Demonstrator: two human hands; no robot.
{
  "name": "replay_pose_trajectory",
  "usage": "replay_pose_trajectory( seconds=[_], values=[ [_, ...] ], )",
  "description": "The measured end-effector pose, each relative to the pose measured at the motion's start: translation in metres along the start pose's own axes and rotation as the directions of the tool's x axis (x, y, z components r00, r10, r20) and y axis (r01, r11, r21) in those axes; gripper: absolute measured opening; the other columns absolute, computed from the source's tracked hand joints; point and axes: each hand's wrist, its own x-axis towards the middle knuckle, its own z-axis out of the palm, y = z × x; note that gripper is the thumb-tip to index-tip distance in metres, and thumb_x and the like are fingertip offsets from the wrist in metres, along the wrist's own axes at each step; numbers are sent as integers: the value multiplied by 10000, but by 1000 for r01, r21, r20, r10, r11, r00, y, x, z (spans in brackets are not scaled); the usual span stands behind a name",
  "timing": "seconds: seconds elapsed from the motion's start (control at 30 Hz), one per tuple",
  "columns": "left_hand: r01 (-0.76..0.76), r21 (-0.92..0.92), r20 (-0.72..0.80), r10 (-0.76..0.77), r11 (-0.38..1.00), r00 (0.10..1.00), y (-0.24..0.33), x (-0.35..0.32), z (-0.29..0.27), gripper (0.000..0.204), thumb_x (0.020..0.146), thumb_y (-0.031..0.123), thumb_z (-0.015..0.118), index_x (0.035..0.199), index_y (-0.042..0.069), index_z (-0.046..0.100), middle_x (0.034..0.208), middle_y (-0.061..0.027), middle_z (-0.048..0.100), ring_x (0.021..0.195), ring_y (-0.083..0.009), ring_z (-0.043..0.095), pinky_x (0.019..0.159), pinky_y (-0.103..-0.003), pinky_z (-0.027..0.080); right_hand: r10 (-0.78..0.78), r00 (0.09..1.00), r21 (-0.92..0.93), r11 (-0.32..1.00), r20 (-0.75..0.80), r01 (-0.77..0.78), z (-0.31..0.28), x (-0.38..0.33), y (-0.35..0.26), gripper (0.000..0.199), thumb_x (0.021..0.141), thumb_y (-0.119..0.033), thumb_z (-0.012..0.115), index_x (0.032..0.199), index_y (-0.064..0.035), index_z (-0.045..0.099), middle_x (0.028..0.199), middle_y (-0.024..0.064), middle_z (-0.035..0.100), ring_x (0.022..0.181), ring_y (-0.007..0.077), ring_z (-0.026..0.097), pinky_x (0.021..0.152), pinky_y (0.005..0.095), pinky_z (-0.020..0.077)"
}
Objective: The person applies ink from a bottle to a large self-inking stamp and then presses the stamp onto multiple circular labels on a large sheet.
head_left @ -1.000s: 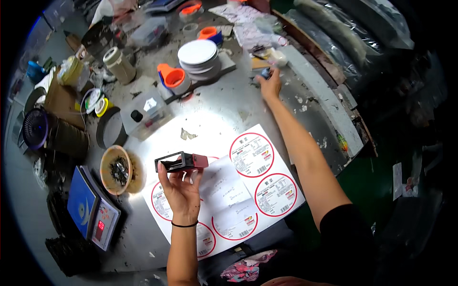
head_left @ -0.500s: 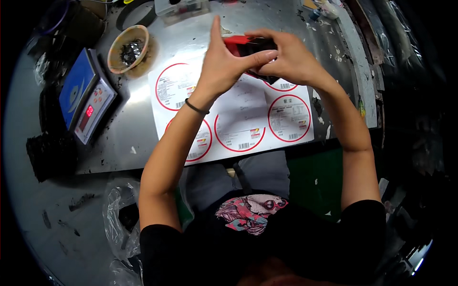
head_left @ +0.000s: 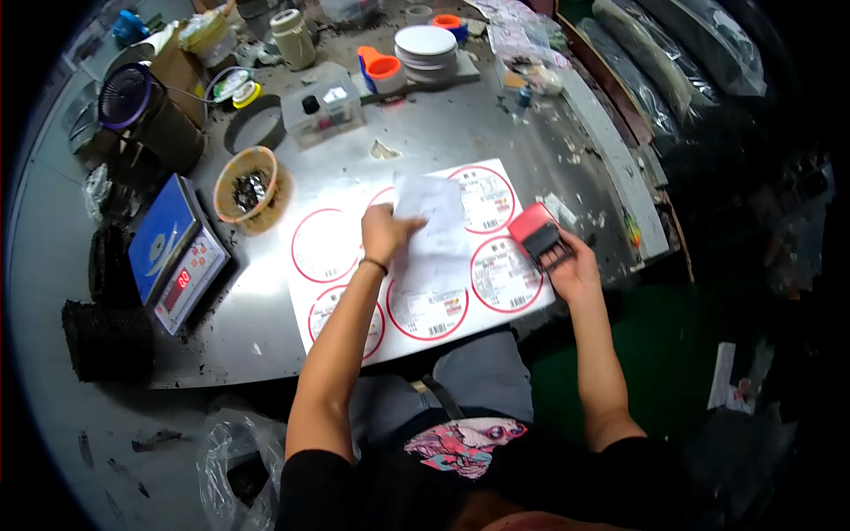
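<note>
A large white sheet point(head_left: 407, 345) printed with several red-ringed round labels lies on the metal table. On top of it rests a smaller white slip of paper point(head_left: 434, 248) with faint marks. My left hand point(head_left: 382, 235) is at the slip's left edge, one digit stretched out over it; the other fingers are partly hidden and seem curled. At the sheet's right edge, my right hand point(head_left: 577, 270) is closed on a red and black self-inking stamp point(head_left: 538, 234), held tilted. The stamp's underside cannot be made out.
To the left stand a blue-topped digital scale point(head_left: 168, 239) and a bowl point(head_left: 239, 212) with dark flakes. Farther back are a clear plastic box point(head_left: 323, 115), an orange tape dispenser point(head_left: 381, 66) and a stack of white discs point(head_left: 425, 49). A ledge point(head_left: 611, 150) borders the right side.
My hands, together around the red and black stamp before, have come apart. The right has carried the stamp right and nearer; the left has come down to the paper slip. The view has shifted.
</note>
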Motion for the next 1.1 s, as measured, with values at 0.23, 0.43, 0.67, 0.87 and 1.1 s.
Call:
replay_pose_trajectory(
  seconds=[0.23, 0.43, 0.67, 0.87, 1.1],
  values=[
    [140, 189, -507, -25, 972, 861, 131, 155, 11, 935, 738, 464, 894, 1402, -74, 514, 1209, -266, 695, 1076, -336, 701, 915, -401, 537, -31, 989, 102, 995, 147, 16, 55, -28, -15, 236, 949, -170, 688, 1145, -40, 671, 1084, 102, 725, 1018, 256, 696, 899, 351, 583],
    [247, -875, 404, 348, 416, 846, 139, -37, 50, 422, 996, 376, 695, 1211, 13, 693, 1134, -30, 700, 981, -98, 634, 827, -269, 505, -208, 966, 166, 969, 154, 182, 99, -21, 8, 237, 900, -214, 793, 1049, -48, 713, 992, 48, 720, 950, 181, 686, 859, 274, 553],
    [-635, -313, -317, 553, 706, 771, 87, -91, 24, 444, 807, 164, 820, 1222, 56, 702, 921, -136, 746, 772, -245, 720, 681, -330, 549, -253, 449, -507, -256, 857, 823, 144, -73, 12, 669, 780, -267, 864, 1371, -67, 624, 1479, 202, 495, 1303, 339, 551, 1096, 398, 432],
    [-643, -234, -140, 629, 729, 765, 61, -158, -10, 749, 780, 215, 855, 1432, 40, 533, 1147, -187, 678, 1022, -341, 666, 861, -420, 524, -317, 557, -639, -310, 767, 704, 129, -75, 26, 473, 742, -299, 868, 1071, -24, 667, 1047, 148, 633, 938, 323, 664, 806, 404, 549],
    [-335, -55, -283, 307, 941, 909, -116, -282, -86, 221, 895, 38, 741, 1092, -2, 648, 915, -135, 630, 782, -252, 602, 693, -333, 498, -277, 195, -339, -770, 941, 541, 129, -35, 85, 472, 781, -331, 826, 1167, -89, 701, 979, 115, 652, 977, 308, 626, 745, 418, 550]
  ],
)
